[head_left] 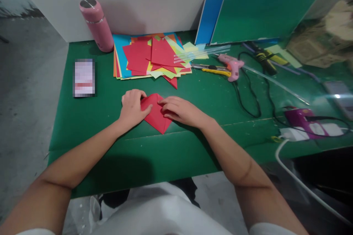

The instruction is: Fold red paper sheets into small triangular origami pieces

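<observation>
A folded piece of red paper (156,117) lies on the green tabletop in front of me, one corner pointing towards my body. A crease line runs down from its far corner. My left hand (132,105) grips its left side, the thumb lying on top and the other fingers curled at the far left edge. On the right side, my right hand (182,111) has its bent fingers pressed onto the paper near the crease. The right thumb is mostly hidden behind those fingers.
Beyond the hands lies a stack of coloured paper (138,57) with red scraps on top. A pink bottle (97,25) stands at its left, above a blurred-out card (84,78). Rightward are a yellow cutter (216,71), a pink glue gun (231,67), cables and a purple-and-white power strip (311,125).
</observation>
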`<state>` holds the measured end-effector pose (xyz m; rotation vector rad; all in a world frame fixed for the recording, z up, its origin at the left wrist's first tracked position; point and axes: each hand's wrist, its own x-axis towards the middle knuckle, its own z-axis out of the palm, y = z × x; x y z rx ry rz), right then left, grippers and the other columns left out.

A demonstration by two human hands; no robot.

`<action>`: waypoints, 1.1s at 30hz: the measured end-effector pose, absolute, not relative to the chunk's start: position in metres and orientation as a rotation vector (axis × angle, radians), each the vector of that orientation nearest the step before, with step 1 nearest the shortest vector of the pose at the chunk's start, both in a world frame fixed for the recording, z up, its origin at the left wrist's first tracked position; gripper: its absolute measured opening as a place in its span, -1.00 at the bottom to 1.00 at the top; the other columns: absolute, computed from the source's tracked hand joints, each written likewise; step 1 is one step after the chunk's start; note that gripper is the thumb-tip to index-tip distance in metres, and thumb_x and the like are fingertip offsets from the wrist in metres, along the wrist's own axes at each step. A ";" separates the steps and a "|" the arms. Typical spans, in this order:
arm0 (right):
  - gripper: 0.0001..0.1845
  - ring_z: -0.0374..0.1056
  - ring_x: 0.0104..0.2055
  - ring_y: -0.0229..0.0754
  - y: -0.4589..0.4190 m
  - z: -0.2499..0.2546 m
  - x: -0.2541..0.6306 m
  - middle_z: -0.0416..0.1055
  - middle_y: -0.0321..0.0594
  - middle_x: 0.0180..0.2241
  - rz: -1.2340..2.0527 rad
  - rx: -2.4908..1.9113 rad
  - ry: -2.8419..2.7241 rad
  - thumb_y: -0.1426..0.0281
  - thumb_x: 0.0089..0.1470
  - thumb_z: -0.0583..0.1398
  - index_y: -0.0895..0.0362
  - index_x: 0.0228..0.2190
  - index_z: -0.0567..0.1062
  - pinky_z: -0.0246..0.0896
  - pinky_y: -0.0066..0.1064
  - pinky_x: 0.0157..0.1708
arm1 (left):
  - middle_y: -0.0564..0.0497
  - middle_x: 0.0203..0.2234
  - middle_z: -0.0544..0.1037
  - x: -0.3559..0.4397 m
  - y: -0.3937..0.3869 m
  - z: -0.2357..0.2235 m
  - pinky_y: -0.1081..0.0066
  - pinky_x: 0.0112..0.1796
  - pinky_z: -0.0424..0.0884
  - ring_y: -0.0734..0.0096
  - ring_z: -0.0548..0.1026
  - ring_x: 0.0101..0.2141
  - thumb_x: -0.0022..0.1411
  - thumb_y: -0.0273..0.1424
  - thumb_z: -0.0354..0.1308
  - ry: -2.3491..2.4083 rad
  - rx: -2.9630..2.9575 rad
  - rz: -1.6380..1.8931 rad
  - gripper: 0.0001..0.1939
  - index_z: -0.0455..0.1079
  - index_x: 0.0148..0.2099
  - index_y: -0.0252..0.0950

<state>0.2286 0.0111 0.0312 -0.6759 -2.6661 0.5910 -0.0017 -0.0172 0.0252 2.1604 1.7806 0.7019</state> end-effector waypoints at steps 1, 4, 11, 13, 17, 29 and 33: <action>-0.84 0.33 0.09 -0.05 0.011 0.031 0.229 0.44 -0.01 0.03 0.594 -0.675 -2.666 0.36 0.27 0.10 0.11 -0.24 0.47 0.33 -0.11 0.00 | -0.07 -0.22 0.42 -0.003 -0.016 0.023 0.13 -0.12 0.33 0.18 0.39 -0.18 0.15 -0.31 0.20 1.753 2.103 0.771 -0.72 0.23 -0.12 -0.25; -0.85 0.33 0.09 -0.06 0.012 0.030 0.229 0.44 -0.04 0.03 0.599 -0.655 -2.654 0.34 0.27 0.11 0.10 -0.24 0.47 0.33 -0.11 0.01 | 0.02 -0.30 0.42 -0.006 -0.014 0.018 0.30 -0.26 0.39 0.37 0.41 -0.33 0.15 -0.39 0.16 1.603 1.923 0.987 -0.64 0.14 -0.03 -0.24; -0.85 0.35 0.05 -0.06 0.011 0.030 0.230 0.44 -0.02 0.00 0.588 -0.657 -2.638 0.34 0.26 0.12 0.10 -0.23 0.48 0.33 -0.13 0.00 | 0.01 -0.35 0.47 -0.004 -0.017 0.028 0.34 -0.26 0.42 0.39 0.44 -0.31 0.26 -0.36 0.09 1.326 2.132 1.008 -0.91 0.28 -0.30 -0.24; -0.85 0.36 0.03 -0.07 0.011 0.030 0.230 0.45 -0.03 -0.01 0.588 -0.667 -2.644 0.34 0.25 0.12 0.09 -0.24 0.49 0.34 -0.14 -0.02 | -0.03 -0.30 0.51 -0.003 -0.017 0.030 0.27 -0.16 0.42 0.33 0.46 -0.22 0.28 -0.35 0.08 1.224 2.257 0.952 -0.88 0.32 -0.32 -0.24; -0.85 0.37 0.01 -0.07 0.011 0.029 0.230 0.46 -0.05 -0.04 0.566 -0.673 -2.633 0.34 0.24 0.13 0.09 -0.24 0.49 0.35 -0.15 -0.03 | -0.05 -0.28 0.56 -0.002 -0.018 0.026 0.23 -0.08 0.43 0.30 0.49 -0.19 0.33 -0.39 0.06 1.088 2.440 0.831 -0.86 0.39 -0.29 -0.26; -0.80 0.41 0.01 -0.08 0.011 0.028 0.231 0.49 -0.08 -0.04 0.510 -0.659 -2.631 0.30 0.25 0.13 0.07 -0.17 0.51 0.39 -0.19 -0.04 | -0.14 -0.17 0.59 -0.003 -0.021 0.023 0.23 -0.09 0.49 0.26 0.55 -0.14 0.41 -0.36 -0.03 1.016 2.598 0.693 -0.70 0.53 -0.18 -0.30; -0.80 0.40 0.03 -0.09 0.011 0.028 0.231 0.49 -0.09 -0.02 0.502 -0.660 -2.628 0.31 0.26 0.12 0.06 -0.17 0.53 0.39 -0.18 -0.03 | -0.14 -0.13 0.59 -0.004 -0.022 0.020 0.22 -0.05 0.50 0.26 0.56 -0.10 0.42 -0.37 -0.05 1.000 2.633 0.708 -0.68 0.54 -0.16 -0.31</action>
